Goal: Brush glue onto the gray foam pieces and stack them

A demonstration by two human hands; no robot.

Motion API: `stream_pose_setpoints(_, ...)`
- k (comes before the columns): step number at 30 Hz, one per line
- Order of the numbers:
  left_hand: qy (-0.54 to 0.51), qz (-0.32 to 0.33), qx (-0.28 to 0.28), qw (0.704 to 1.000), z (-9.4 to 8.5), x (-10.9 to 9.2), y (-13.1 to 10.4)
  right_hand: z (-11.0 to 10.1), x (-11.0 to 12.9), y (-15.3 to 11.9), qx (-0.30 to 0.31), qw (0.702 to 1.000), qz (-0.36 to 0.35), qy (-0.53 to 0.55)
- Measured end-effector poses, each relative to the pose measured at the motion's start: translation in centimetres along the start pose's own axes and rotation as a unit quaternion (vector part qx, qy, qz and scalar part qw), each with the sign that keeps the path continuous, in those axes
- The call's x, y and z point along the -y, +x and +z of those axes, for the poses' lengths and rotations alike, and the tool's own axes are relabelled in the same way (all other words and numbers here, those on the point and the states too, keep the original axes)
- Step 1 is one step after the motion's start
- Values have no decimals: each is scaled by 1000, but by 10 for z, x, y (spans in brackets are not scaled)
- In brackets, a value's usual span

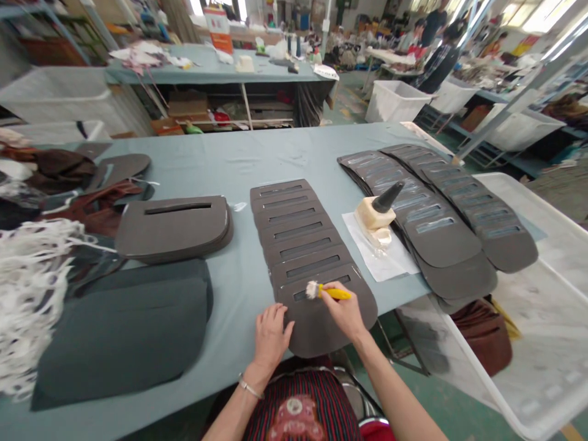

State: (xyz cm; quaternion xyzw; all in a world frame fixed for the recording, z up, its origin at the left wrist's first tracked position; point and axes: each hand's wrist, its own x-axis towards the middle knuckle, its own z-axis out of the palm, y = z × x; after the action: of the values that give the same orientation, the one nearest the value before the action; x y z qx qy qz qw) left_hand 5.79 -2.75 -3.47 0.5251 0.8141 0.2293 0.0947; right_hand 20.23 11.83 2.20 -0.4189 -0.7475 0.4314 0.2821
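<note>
My right hand [343, 309] grips a yellow-handled brush [337, 293], its pale bristles at the slot of the nearest grey piece [316, 331]. Several slotted grey pieces overlap in a row running away from me. My left hand [272, 331] rests at the left edge of the nearest piece, fingers spread and nothing held. To the right, a cream container with a black cone-shaped nozzle [388, 197] sits on a white sheet [390, 263].
Stacked grey slotted pieces [172, 229] and dark green sheets [128, 337] lie left, beside white netting-like scraps [32, 288]. More overlapped slotted pieces [450, 245] lie right. A white bin [542, 367] stands at the table's right edge. People work in the background.
</note>
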Motion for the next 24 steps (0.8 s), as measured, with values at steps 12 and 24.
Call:
stream_pose_setpoints(12,32,-5,3,999,4,-2,-1,-79,-72,49,-90,969,62,-221)
stream_pose_setpoints(24,-186,-185,48,964,-4,33,9,-179,-86,99,-324,930,142,-99)
